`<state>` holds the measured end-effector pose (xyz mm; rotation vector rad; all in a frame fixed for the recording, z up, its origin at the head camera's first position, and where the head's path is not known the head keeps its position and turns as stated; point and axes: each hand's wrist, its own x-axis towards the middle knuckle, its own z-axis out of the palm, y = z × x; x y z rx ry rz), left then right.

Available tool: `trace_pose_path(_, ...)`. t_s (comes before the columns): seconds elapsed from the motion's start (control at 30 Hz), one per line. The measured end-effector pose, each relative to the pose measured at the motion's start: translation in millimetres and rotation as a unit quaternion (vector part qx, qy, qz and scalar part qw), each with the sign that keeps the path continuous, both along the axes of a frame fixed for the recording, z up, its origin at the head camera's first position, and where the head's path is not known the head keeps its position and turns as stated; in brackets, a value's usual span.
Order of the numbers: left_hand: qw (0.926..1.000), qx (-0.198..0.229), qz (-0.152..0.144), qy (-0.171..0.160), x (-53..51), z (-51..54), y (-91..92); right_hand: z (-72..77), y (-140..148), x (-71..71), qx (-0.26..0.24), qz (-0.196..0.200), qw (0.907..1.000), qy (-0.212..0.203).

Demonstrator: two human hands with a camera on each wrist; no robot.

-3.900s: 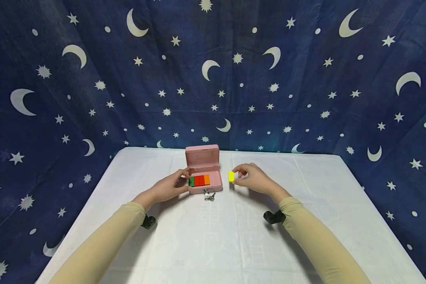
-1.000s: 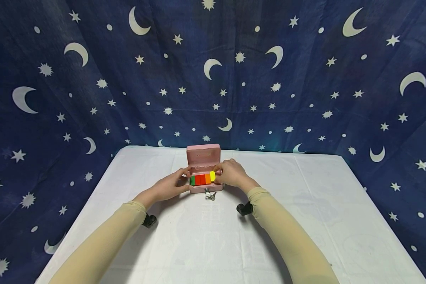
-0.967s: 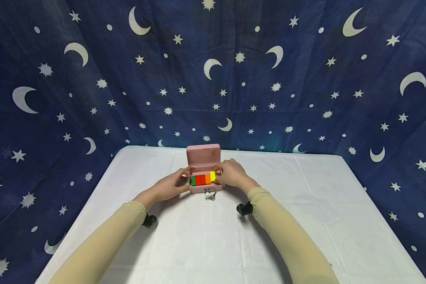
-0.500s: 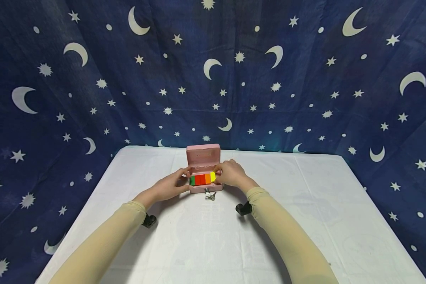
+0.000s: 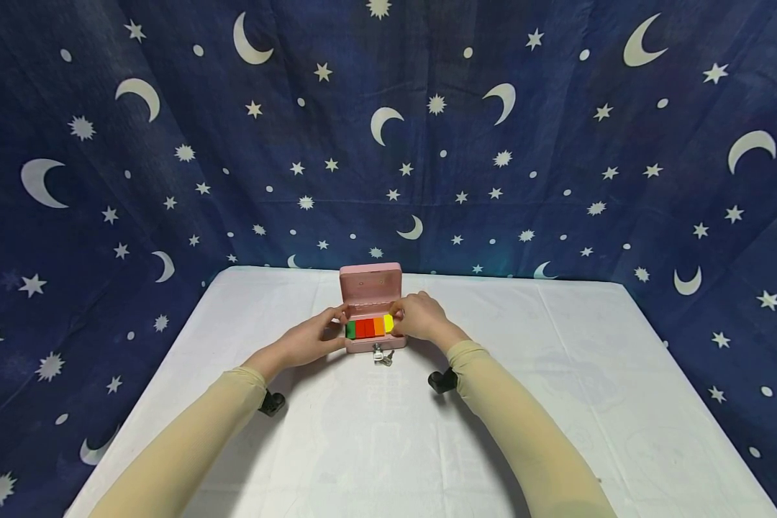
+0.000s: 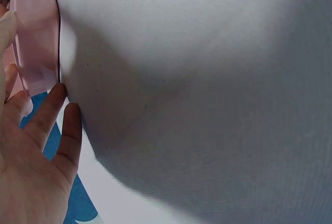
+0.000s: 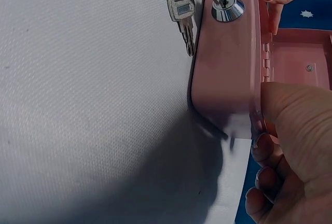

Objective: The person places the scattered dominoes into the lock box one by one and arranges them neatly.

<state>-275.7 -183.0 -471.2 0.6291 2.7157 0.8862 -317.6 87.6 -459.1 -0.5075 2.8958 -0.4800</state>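
Observation:
A pink metal cash box [image 5: 362,347] stands on the white table with its lid [image 5: 370,284] raised. Inside lies a row of blocks: a green block [image 5: 351,330], two red blocks [image 5: 365,328], an orange block [image 5: 379,326] and a yellow block [image 5: 389,323] at the right end. My left hand [image 5: 304,339] grips the box's left end, thumb toward the front corner and index finger toward the back. Reaching over the right side, my right hand [image 5: 425,316] pinches the yellow block. The right wrist view shows that thumb over the box's rim; the blocks are hidden there.
A silver lock [image 7: 228,9] sits in the box's front wall, with keys [image 7: 185,19] hanging from it on a ring. White cloth [image 5: 362,446] covers the table. Behind hangs a dark blue curtain [image 5: 337,230] printed with moons and stars.
Since the earliest frame, my right hand has carried the yellow block leftward into the box, beside the orange one. Over the last second both hands stay almost still; the left keeps its grip.

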Motion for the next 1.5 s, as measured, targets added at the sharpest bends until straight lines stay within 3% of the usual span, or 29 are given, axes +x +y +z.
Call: trace_pose_path(1.5, 1.0, -0.002, 0.004, -0.003, -0.8, 0.0, 0.0, 1.8, -1.2, 3.0, -0.005, -0.002, 0.9999, -0.011)
